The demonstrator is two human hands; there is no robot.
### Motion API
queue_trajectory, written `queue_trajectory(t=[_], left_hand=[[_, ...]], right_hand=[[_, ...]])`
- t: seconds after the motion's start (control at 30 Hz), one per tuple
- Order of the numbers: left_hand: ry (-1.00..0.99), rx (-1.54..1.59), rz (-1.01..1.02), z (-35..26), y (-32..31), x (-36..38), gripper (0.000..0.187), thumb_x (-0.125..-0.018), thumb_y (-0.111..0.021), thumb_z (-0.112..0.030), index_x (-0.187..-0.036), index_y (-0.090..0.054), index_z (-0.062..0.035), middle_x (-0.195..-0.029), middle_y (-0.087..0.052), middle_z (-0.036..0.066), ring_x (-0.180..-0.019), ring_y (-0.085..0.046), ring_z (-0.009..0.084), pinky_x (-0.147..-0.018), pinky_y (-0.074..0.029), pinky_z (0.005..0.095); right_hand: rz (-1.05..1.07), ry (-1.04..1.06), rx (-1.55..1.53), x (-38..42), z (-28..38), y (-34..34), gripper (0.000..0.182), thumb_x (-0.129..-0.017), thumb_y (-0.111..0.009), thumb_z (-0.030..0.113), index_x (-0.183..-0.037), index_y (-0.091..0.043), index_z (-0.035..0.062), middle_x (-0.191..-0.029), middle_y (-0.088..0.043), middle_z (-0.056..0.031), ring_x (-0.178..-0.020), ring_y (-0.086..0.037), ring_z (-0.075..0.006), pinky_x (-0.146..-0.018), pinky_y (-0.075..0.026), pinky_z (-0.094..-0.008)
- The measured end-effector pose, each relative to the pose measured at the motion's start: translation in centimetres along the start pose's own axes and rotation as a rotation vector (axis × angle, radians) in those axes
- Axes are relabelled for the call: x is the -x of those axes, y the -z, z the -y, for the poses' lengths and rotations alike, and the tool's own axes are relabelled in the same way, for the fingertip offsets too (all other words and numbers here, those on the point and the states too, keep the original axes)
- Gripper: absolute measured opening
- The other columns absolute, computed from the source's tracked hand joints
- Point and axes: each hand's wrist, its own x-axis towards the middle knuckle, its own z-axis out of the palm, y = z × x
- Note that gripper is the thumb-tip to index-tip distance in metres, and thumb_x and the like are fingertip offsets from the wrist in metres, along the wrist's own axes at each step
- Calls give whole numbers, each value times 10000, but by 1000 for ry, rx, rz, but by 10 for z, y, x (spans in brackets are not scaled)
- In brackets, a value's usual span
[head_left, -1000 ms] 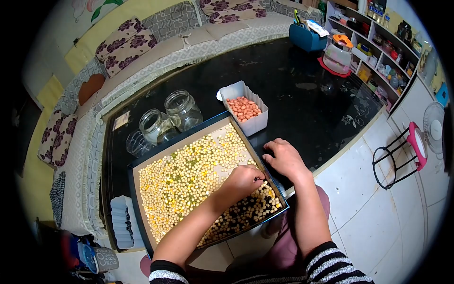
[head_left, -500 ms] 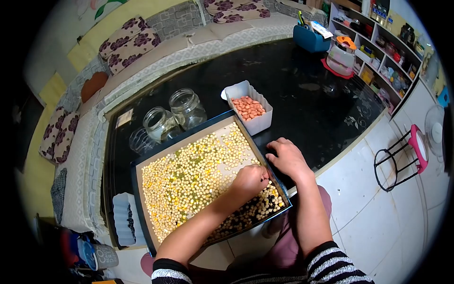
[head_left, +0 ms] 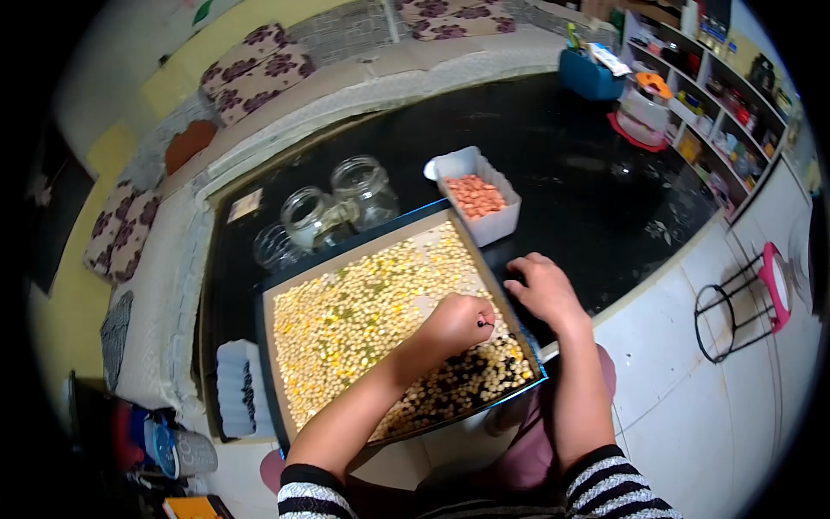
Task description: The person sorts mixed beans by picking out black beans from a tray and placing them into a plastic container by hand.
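Note:
My left hand (head_left: 460, 323) is closed over the right part of a shallow box lid (head_left: 270, 346), with black beans showing at its fingers. Pale yellow soybeans (head_left: 346, 311) cover most of the lid, mixed with green and brighter yellow grains. Many black beans (head_left: 458, 381) lie among the soybeans at the near right corner. My right hand (head_left: 545, 287) rests by the lid's right side on the dark table, its fingers loosely bent and apart, with nothing seen in it. Beyond it stands a white container (head_left: 499, 227) of pinkish peanuts (head_left: 475, 197).
Behind the lid stand glass jars (head_left: 365, 195). A white ridged container (head_left: 233, 389) with black beans inside is at the left. The dark table (head_left: 571, 173) carries a blue holder (head_left: 590, 76) and an orange-lidded jar (head_left: 644, 112) farther back. A pink stool (head_left: 772, 285) stands at right.
The view has shifted, so the scene sits slightly farther right. My left hand has lifted and turned a little, showing black beans at its fingers. My right hand stays beside the lid.

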Motion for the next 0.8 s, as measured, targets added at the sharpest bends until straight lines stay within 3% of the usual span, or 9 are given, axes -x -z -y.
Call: queue_trajectory(t=[0.2,0.57,0.67,0.8], left_hand=[[109,84,-94,-8,58,45,101,-709,-623,-85,-779,-637,-13,-601,-586,44,-557,-510,55,-540,-432,218],[408,-160,-451,-2,168,222,88,-702,-662,-54,-751,-620,7,-593,-556,3,-570,-502,32,-554,-430,193],[539,-89,-538,7,182,264,84,-698,-667,-43,-746,-625,12,-604,-543,-17,-588,-476,20,-556,-422,188],[556,-109,-560,27,185,297,96,-702,-662,-43,-768,-633,19,-620,-583,19,-577,-511,47,-561,-437,206]], right_hand=[[-16,-3,-14,-3,2,-4,249,-752,-631,162,-963,-623,29,-944,-568,-146,-961,-532,-313,-837,-433,-381],[-101,47,58,-15,-10,-20,185,-736,-614,70,-913,-617,16,-871,-558,-155,-858,-557,-327,-742,-459,-377],[-102,50,126,-20,-16,-23,157,-736,-605,63,-884,-608,10,-848,-551,-151,-822,-560,-326,-721,-462,-374],[-95,73,146,-23,-19,-25,164,-747,-608,83,-889,-604,1,-797,-527,-156,-747,-550,-318,-647,-442,-364]])
